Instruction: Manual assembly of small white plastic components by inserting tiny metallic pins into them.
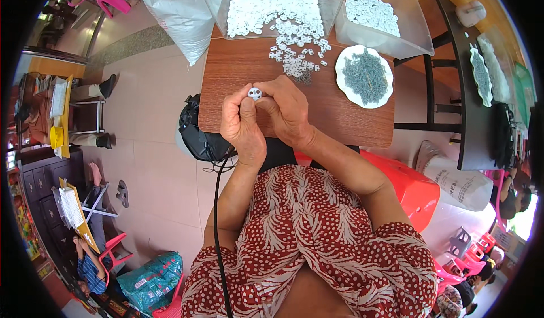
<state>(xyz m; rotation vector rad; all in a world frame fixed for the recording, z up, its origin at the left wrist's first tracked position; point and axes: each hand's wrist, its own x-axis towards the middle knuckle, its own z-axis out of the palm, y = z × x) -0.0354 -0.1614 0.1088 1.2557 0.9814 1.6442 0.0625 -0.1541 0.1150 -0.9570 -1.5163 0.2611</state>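
Observation:
Over the near left part of the brown wooden table point(340, 122), my left hand point(243, 126) and my right hand point(290, 114) meet at their fingertips. Both are closed in a pinch on one small white plastic piece point(255, 93) with two dark holes. My fingers cover its edges. Beyond them lies a loose spread of similar white pieces point(300, 40), with a little heap of thin dark metal pieces point(305, 79) at its near end. To the right, a white scalloped plate point(341, 81) holds a mound of thin grey screw-like pieces point(365, 75).
At the table's far side stand a clear bin point(334, 0) of white pieces and a second plastic bin point(362, 39). A white sack point(175, 15) hangs at the far left edge. A black bag point(198, 134) sits left; a red stool point(411, 190) stands right. Other people sit around.

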